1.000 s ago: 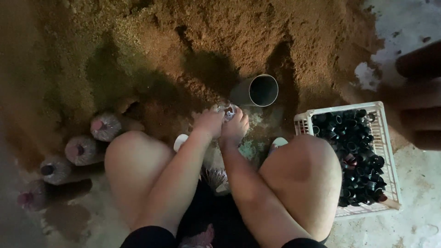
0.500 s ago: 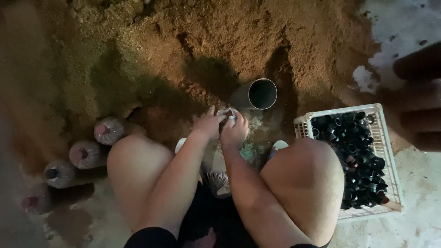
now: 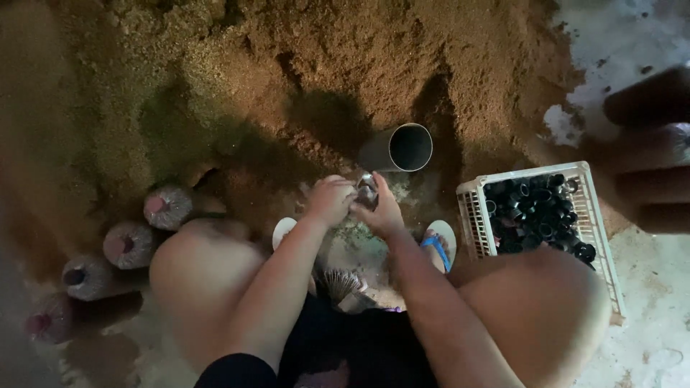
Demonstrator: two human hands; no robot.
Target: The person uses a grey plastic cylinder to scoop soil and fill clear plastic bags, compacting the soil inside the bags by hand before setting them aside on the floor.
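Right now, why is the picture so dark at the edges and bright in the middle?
Head view: light falls mostly on the sawdust pile and grey tube; the filled bags at the left sink into shadow, the right edge is blurred and dark, and both hands are dim, slightly soft.

Both hands (image 3: 356, 205) on a bag (image 3: 366, 188) — sawdust heap (image 3: 302, 65)

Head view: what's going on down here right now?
A person squats at the edge of a big brown sawdust pile. The left hand and right hand are closed together around the neck of a small clear plastic bag. A grey pipe section lies just beyond. Four filled bags lie in a row to the left; a white crate of black rings sits to the right.
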